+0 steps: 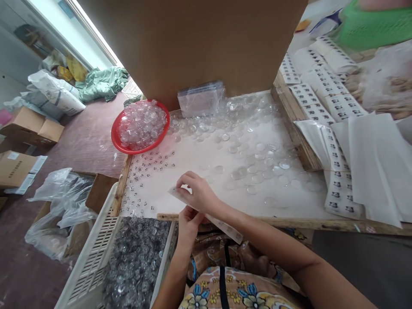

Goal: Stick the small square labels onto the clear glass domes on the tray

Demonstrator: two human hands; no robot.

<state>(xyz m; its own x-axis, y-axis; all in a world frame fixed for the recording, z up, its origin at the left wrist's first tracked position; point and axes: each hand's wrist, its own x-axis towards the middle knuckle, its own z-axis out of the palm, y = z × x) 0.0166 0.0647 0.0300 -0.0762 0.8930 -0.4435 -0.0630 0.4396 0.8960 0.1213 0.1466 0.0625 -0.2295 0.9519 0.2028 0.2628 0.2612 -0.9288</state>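
Note:
A narrow white sticker strip (pixel 230 231) runs diagonally beneath my right wrist at the table's front edge. My left hand (pixel 189 221) is closed on the strip near the wooden rim. Above it, my right hand (pixel 198 193) pinches at the strip's upper left end, thumb and forefinger together; whether a sticker is between them is too small to tell. Clear round discs (pixel 252 189) lie scattered over the white tabletop. Small discs with dark printed figures (pixel 144 169) are spread at the table's left side.
A red basin (pixel 140 151) of clear pieces stands at the back left, beside a large cardboard box (pixel 206 47). Sticker sheets (pixel 336 171) lie on the right behind a wooden bar (pixel 298 128). A white crate (pixel 93 257) full of clear pieces sits below left.

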